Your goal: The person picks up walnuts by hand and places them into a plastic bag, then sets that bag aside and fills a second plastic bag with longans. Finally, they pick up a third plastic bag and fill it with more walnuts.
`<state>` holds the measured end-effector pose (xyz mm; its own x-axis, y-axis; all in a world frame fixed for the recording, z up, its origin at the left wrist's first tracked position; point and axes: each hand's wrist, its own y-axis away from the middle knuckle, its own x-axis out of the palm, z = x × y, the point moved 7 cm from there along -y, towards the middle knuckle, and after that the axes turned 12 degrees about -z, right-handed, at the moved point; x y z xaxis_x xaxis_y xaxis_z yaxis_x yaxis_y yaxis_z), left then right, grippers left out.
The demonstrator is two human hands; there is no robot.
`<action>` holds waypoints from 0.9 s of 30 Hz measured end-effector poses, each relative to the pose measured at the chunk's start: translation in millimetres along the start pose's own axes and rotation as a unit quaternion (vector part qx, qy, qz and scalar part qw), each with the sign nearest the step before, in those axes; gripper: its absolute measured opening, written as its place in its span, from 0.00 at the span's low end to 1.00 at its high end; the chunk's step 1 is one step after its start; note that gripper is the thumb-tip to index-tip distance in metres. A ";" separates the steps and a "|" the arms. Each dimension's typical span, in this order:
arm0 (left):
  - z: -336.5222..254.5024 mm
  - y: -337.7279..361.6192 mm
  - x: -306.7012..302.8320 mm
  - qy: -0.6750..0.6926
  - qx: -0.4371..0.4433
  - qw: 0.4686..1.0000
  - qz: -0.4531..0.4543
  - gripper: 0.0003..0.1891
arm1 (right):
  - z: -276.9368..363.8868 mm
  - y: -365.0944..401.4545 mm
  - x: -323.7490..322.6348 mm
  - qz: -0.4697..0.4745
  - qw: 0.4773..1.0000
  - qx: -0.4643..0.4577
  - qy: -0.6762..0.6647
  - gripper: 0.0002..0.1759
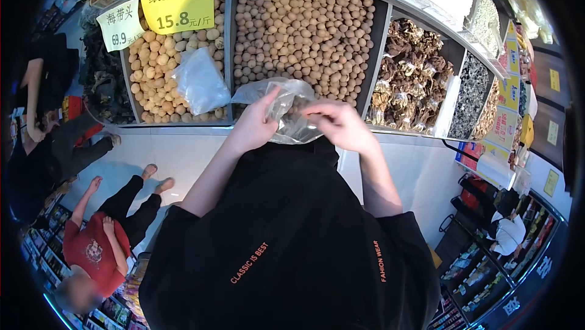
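Note:
A clear plastic bag (291,124) hangs at the front edge of the bins, in front of my black shirt. My left hand (258,124) grips its left side, thumb pointing up along the rim. Over the bag's right side is my right hand (342,124), its fingers curled together at the mouth and slightly blurred. Whatever those fingers hold cannot be made out. Just beyond both hands lies a bin of small round brown fruits (304,31) that look like dried longans. Another clear plastic bag (201,81) rests on the walnuts (155,65) to the left.
Metal dividers (229,37) separate the bins. Dark dried goods (411,74) fill the bin at right. A yellow price sign (178,4) stands over the walnuts. A person in a red shirt (97,244) is at lower left, another in white (509,232) at lower right.

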<state>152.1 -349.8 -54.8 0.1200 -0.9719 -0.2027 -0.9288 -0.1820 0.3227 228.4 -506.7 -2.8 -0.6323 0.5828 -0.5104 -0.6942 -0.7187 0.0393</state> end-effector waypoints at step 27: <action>17.1 17.7 4.2 -0.059 0.093 0.992 -0.059 0.35 | -118.7 -82.3 49.3 -0.088 0.903 0.145 0.395 0.24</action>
<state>130.2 -354.5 -65.8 0.1994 -0.9190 -0.3401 -0.9607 -0.2518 0.1169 295.2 -463.8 -133.2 -0.1404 0.1427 -0.9798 -0.8930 -0.4455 0.0631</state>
